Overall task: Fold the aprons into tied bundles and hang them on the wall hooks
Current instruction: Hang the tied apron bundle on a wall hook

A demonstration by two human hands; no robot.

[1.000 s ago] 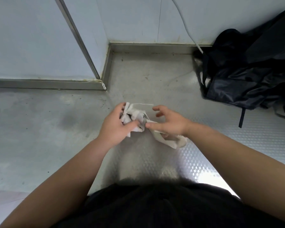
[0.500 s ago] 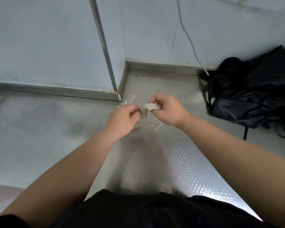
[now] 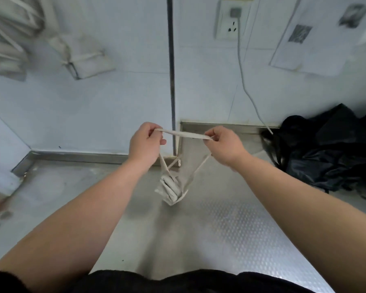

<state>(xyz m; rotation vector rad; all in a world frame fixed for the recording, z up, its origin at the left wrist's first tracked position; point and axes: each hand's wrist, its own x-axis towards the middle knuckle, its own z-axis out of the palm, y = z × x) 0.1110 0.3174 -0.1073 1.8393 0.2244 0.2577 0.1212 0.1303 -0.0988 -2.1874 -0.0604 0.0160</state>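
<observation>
A small folded white apron bundle (image 3: 171,190) hangs in the air from its own strap (image 3: 184,134). My left hand (image 3: 145,143) pinches one end of the strap loop and my right hand (image 3: 225,144) pinches the other, and the strap runs taut between them. Two strap lengths run down from my hands to the bundle. On the wall at the upper left hang other tied white apron bundles (image 3: 82,57), blurred.
A black bag (image 3: 330,153) lies on the floor at the right by the wall. A wall socket (image 3: 232,20) with a cable (image 3: 244,85) running down sits above it. A dark vertical strip (image 3: 171,70) marks the wall corner. Papers (image 3: 313,39) hang at the upper right.
My hands went from working the strap at the bundle to holding the strap apart, with the bundle now dangling below. The view tilted up to show the wall.
</observation>
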